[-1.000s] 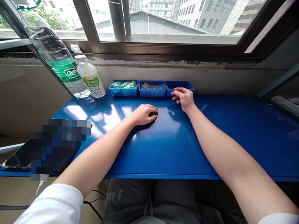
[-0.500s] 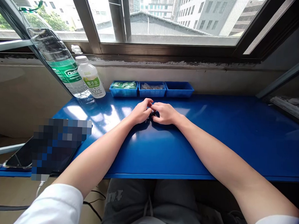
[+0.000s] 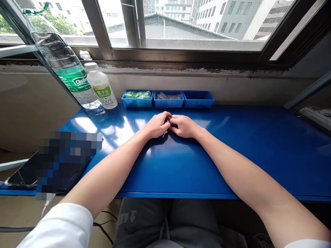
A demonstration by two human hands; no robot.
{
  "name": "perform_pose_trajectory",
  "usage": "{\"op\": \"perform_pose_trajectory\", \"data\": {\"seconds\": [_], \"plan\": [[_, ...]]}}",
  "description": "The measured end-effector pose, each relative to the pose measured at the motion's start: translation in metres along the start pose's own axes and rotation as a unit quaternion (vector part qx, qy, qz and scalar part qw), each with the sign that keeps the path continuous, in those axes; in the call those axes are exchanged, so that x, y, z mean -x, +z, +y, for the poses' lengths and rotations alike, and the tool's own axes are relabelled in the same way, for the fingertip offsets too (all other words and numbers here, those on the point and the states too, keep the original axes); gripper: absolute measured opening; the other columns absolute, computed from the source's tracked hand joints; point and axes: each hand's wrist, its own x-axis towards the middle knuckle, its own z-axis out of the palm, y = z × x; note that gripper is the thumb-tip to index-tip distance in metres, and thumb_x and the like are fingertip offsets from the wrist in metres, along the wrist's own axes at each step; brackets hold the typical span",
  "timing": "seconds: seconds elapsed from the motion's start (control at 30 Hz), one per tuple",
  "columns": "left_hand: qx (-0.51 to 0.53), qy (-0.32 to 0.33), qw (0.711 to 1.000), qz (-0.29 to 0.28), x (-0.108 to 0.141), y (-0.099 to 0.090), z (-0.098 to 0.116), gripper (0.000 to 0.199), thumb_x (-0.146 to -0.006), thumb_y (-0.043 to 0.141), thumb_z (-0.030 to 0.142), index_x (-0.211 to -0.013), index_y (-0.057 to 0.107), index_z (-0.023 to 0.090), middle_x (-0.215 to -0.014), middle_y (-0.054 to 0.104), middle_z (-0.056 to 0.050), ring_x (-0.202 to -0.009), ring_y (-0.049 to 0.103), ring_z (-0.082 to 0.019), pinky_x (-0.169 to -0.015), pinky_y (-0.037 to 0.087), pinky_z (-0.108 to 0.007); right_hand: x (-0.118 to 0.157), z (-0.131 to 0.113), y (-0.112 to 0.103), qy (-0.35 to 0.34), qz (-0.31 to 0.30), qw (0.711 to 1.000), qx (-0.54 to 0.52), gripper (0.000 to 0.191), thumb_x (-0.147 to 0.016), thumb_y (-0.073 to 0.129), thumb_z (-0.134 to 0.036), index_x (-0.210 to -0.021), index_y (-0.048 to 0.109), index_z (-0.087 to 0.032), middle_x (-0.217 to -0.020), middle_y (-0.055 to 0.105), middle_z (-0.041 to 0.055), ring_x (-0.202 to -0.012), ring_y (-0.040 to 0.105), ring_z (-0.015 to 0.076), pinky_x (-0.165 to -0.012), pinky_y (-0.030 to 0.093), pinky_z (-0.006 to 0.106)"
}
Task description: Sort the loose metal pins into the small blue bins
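Observation:
Over the middle of the blue tabletop (image 3: 185,165), my left hand (image 3: 157,125) and my right hand (image 3: 184,126) meet fingertip to fingertip. Both are closed, thumbs and fingers pinched together. Whatever they pinch is small and almost wholly covered by the fingers, so I cannot tell its kind. A small shiny bit (image 3: 165,133) shows just below the left thumb, against a dark reflection. Just behind the hands stand three blue bins: the left bin (image 3: 137,103) has green-and-clear packets, the middle bin (image 3: 169,103) small clear packets, and the right bin (image 3: 199,103) shows a bare inside.
A large water bottle (image 3: 73,78) and a smaller white-capped bottle (image 3: 104,87) stand at the back left. A blurred-out dark device (image 3: 66,163) and a phone (image 3: 22,172) lie at the left front. The window (image 3: 187,29) is behind the table.
The fingers have drawn closer together, and the small black thing visible between them before is now mostly covered. My left hand has shifted slightly to the right; the rest is unchanged.

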Motion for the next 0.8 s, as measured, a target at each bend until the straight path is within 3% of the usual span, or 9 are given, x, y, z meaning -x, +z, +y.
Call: {"op": "perform_pose_trajectory", "data": {"seconds": [0.2,0.43,0.6,0.8], "plan": [[-0.006,0.005,1.000,0.000,-0.001,0.000,0.000,0.033,-0.078,0.045,0.022,-0.109,0.056,0.017,-0.107,0.066,-0.008,-0.096,0.061,-0.024,-0.084,0.048,-0.035,-0.001,0.003,0.002,0.009,0.002,1.000,-0.025,0.012,-0.083,0.053,-0.021,-0.077,0.062,-0.017,-0.083,0.065,0.0056,-0.073,0.056,0.0152,-0.064,0.037,0.025],[-0.020,0.014,1.000,-0.006,-0.001,-0.002,0.002,0.027,-0.078,0.045,0.021,-0.102,0.059,0.018,-0.102,0.067,-0.006,-0.092,0.061,-0.023,-0.080,0.047,-0.035,0.000,0.008,0.000,0.027,0.008,0.990,-0.139,0.013,-0.082,0.055,-0.021,-0.091,0.063,-0.018,-0.085,0.068,0.0030,-0.073,0.059,0.0148,-0.068,0.042,0.025],[-0.031,0.020,0.999,0.009,-0.001,-0.001,0.002,0.026,-0.087,0.044,0.031,-0.103,0.059,0.018,-0.107,0.066,-0.008,-0.099,0.060,-0.024,-0.084,0.046,-0.036,0.001,0.009,-0.003,0.093,0.066,0.973,-0.200,0.008,-0.083,0.050,-0.024,-0.085,0.056,-0.018,-0.075,0.063,0.0011,-0.066,0.057,0.0140,-0.062,0.042,0.025],[-0.078,0.075,0.994,0.006,-0.001,0.001,0.002,0.028,-0.090,0.046,0.039,-0.097,0.062,0.017,-0.094,0.066,-0.007,-0.088,0.060,-0.022,-0.078,0.044,-0.034,-0.005,-0.001,0.002,0.142,0.143,0.954,-0.219,0.009,-0.086,0.046,-0.026,-0.093,0.048,-0.020,-0.069,0.060,-0.0003,-0.061,0.055,0.0144,-0.061,0.042,0.028]]}}
